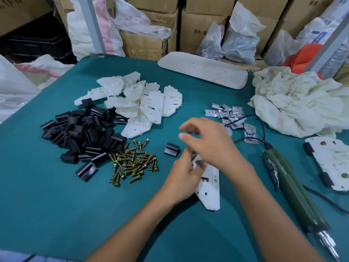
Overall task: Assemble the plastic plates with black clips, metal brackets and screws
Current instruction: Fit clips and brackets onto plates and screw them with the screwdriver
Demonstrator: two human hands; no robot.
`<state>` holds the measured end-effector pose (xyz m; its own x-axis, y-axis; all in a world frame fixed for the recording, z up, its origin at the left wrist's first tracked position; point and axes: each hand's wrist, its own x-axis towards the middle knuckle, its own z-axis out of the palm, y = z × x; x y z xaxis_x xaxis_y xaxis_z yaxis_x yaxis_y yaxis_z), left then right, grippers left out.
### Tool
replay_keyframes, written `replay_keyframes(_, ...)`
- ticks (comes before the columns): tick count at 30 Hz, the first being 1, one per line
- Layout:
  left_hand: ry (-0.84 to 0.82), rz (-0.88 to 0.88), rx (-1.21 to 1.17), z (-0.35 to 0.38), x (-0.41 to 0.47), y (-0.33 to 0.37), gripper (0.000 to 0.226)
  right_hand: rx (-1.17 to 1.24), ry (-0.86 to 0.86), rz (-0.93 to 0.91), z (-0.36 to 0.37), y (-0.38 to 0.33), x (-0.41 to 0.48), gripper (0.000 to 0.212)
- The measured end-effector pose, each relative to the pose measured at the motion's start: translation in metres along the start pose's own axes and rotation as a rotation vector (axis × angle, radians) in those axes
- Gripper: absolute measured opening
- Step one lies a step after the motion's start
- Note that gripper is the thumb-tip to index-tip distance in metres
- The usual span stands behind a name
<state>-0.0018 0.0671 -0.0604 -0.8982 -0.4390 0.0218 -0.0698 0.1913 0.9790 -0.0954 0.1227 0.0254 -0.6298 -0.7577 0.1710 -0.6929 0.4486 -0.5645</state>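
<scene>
Plate (209, 190) lies on mat (56, 205), left hand (181, 176) gripping its far end; right hand (209, 142) is blurred above, its hold unclear to me. I would pin plate flat before seating loose black clip (171, 149) nearby. Far bags (239, 40) seem to hold metal pieces; boxes (190, 35) hide theirs.

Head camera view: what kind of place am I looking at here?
Probably a small factory or warehouse assembly bench. Sorted piles of clips, screws and plates lie on a green table beside an electric screwdriver, with stacked cardboard boxes behind.
</scene>
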Motion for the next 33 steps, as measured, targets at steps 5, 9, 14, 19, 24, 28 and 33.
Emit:
replay_keyframes(5,-0.019,-0.010,-0.011,-0.001,0.000,-0.002,0.032,-0.478,-0.560,0.036,0.030,-0.030,0.052,0.026)
replay_keyframes(9,-0.019,0.006,-0.049,-0.002,0.000,-0.001,0.040,-0.251,-0.374,0.051,0.012,-0.025,0.053,0.020)
replay_keyframes(14,0.083,-0.011,-0.197,-0.002,0.004,-0.006,0.028,0.392,0.065,0.217,-0.039,0.021,-0.027,0.017)
replay_keyframes(19,0.115,-0.080,-0.276,-0.002,0.008,-0.006,0.038,0.515,-0.010,0.513,-0.024,0.057,-0.104,0.024)
replay_keyframes(24,0.115,-0.100,-0.288,-0.004,0.006,-0.007,0.041,0.808,-0.033,0.552,-0.003,0.055,-0.117,0.019)
replay_keyframes(28,0.181,-0.061,-0.135,0.000,0.002,-0.009,0.046,0.668,0.077,0.519,0.003,0.048,-0.118,0.014)
replay_keyframes(33,0.199,-0.034,0.030,0.001,-0.001,-0.010,0.044,0.282,0.084,0.412,0.011,0.042,-0.120,0.015)
